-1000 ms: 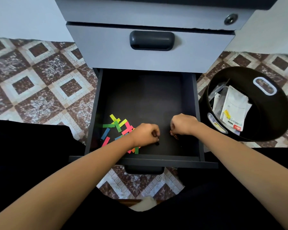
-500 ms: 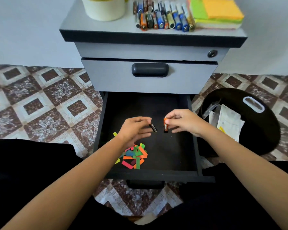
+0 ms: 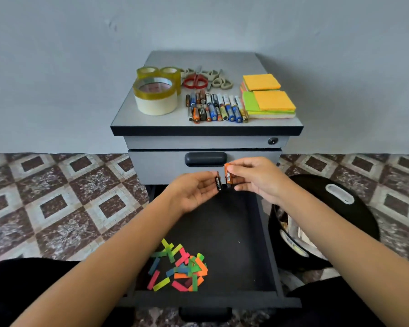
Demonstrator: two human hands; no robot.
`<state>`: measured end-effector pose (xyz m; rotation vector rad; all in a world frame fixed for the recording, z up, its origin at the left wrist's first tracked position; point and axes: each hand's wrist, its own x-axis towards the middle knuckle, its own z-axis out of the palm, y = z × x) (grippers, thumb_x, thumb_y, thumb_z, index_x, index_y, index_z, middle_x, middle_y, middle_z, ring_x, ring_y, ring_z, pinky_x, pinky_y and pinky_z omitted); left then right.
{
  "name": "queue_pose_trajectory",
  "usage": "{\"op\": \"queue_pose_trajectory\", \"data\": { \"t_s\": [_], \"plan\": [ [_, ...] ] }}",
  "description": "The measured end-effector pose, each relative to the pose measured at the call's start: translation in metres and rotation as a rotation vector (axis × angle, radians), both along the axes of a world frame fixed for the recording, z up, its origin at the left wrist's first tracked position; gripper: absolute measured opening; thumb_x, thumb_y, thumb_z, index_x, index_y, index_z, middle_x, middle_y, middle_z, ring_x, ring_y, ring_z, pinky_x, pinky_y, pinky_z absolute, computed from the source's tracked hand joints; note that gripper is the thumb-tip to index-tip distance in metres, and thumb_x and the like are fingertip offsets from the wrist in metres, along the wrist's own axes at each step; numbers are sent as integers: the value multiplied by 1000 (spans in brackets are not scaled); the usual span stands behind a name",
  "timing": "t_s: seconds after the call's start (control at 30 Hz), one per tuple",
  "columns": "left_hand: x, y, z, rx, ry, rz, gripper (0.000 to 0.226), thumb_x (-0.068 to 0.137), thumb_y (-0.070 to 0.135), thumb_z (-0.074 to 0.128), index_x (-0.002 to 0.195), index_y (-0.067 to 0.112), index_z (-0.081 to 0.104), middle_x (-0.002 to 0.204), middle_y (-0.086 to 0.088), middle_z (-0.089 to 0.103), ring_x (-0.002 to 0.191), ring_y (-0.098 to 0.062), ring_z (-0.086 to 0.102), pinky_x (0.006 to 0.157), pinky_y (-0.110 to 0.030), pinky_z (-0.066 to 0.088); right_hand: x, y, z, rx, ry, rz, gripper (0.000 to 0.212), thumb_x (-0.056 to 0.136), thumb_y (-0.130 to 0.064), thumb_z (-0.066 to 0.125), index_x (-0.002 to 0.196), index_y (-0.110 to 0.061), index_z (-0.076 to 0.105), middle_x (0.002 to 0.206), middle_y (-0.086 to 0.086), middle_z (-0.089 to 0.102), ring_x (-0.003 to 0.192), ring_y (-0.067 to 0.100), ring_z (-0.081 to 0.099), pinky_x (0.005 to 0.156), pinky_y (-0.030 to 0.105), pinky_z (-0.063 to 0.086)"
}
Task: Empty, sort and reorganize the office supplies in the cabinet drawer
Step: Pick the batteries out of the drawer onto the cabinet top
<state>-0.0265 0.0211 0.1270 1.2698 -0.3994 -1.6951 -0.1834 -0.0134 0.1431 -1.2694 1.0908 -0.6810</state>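
The left hand [image 3: 194,192], palm up, pinches a black battery [image 3: 218,183] between thumb and fingertips. The right hand [image 3: 255,178] pinches an orange battery [image 3: 229,177] by its sides and holds it upright. The two batteries are just beside each other, in the air over the back of the open drawer [image 3: 267,232].

Both are likely stiff, dense for their size and smooth-skinned. A pinch across the middle of the barrel, as here, looks secure. Being round, they would probably roll unless laid snug against the row of batteries [image 3: 216,107] on the cabinet top [image 3: 128,119].

The coloured paper strips [image 3: 180,267] lie loose near the drawer's front. They look light and flimsy, so gathering them into a pile should work better than picking them up singly.
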Motion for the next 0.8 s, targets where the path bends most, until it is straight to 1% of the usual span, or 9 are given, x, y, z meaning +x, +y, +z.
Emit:
{"op": "queue_pose_trajectory", "data": {
  "t_s": [0.17, 0.27, 0.33, 0.4, 0.53, 0.63, 0.67, 0.73, 0.8],
  "plan": [
    [6, -13, 50, -115, -197, -52, 7, 87, 1, 59, 82, 3, 62, 63, -7, 67, 58, -14, 65, 53, -21, 57, 0, -15, 38, -137, 79, -71, 15, 89, -9, 62, 102, -2, 65, 74, 7, 62, 61, 12, 59, 54, 19, 52],
    [9, -26, 79, -209, -359, -48, 5, 86, -1, 61, 91, 0, 63, 78, -10, 66, 62, -15, 66, 53, -20, 56, 2, -29, 62, -214, 115, -96, 5, 88, -11, 64, 90, -7, 66, 70, 5, 64, 58, 11, 61, 52, 20, 51],
    [10, -38, 95, -270, -449, -61, 7, 86, -1, 61, 93, -1, 62, 80, -10, 65, 66, -15, 65, 54, -19, 56, 4, -42, 77, -263, 145, -120, 9, 87, -12, 65, 79, -12, 65, 71, 5, 65, 60, 13, 62, 51, 20, 50],
    [9, -52, 110, -315, -531, -74, 2, 87, -1, 61, 88, 0, 61, 81, -11, 64, 68, -15, 65, 54, -19, 57, 8, -59, 89, -297, 183, -144, 12, 87, -12, 66, 75, -13, 64, 73, 6, 64, 61, 15, 61, 50, 21, 49],
    [11, -88, 126, -333, -713, -63, 3, 87, 0, 62, 87, 0, 59, 79, -12, 64, 64, -16, 64, 53, -21, 57, 17, -95, 108, -328, 312, -170, 8, 87, -13, 66, 85, -6, 63, 77, 10, 64, 63, 17, 63, 53, 25, 50],
    [16, -115, 121, -335, -955, -105, 15, 84, 8, 67, 96, -1, 62, 93, -18, 68, 83, -26, 69, 80, -37, 58, 26, -113, 113, -335, 397, -174, 9, 87, -10, 66, 80, -6, 61, 84, 17, 67, 64, 22, 64, 55, 29, 52],
    [16, -121, 118, -327, -1012, -109, 20, 83, 11, 68, 98, -3, 64, 95, -19, 69, 88, -27, 69, 84, -40, 57, 30, -116, 114, -333, 428, -169, 8, 86, -9, 66, 82, -4, 62, 87, 19, 67, 67, 25, 65, 56, 31, 54],
    [16, -130, 114, -328, -1095, -124, 26, 82, 15, 70, 98, -4, 65, 93, -18, 70, 88, -26, 70, 83, -41, 57, 38, -123, 114, -329, 487, -160, 16, 85, -8, 68, 94, 4, 64, 92, 22, 68, 72, 28, 66, 57, 31, 54],
    [15, -136, 112, -329, -1156, -145, 21, 81, 17, 72, 89, -1, 65, 90, -16, 71, 85, -24, 70, 81, -40, 58, 45, -128, 113, -326, 539, -150, 24, 84, -8, 68, 101, 8, 64, 91, 23, 68, 70, 28, 64, 58, 32, 55]
  ]
}}
